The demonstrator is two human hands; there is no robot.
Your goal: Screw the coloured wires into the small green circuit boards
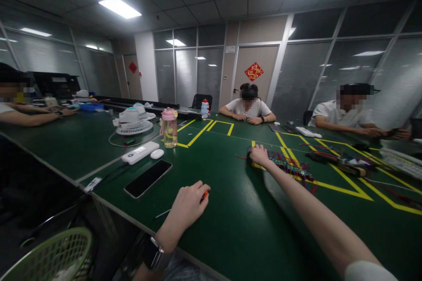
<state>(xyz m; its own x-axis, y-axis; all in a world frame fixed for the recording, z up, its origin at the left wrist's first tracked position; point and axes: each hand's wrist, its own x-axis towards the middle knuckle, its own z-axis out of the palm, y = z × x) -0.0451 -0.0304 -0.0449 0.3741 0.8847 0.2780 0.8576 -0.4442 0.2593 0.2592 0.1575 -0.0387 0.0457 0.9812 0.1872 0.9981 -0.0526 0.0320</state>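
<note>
My left hand [189,204] is closed around a screwdriver with an orange handle [205,194]. Its thin metal shaft [163,214] sticks out behind the hand, toward the table's near edge. My right hand [259,155] reaches forward, fingers curled down at the left end of a row of small green circuit boards with red and dark wires [292,166]. What those fingers grip is hidden beneath them. A black phone [148,178] lies to the left of my left hand.
Left on the green table [224,219] are a white power strip [140,153], a white case [157,154], a pink-lidded bottle [169,128] and white fans [133,122]. Wired parts [343,162] lie right, among yellow tape lines. Several people sit around. A green basket [52,252] stands below.
</note>
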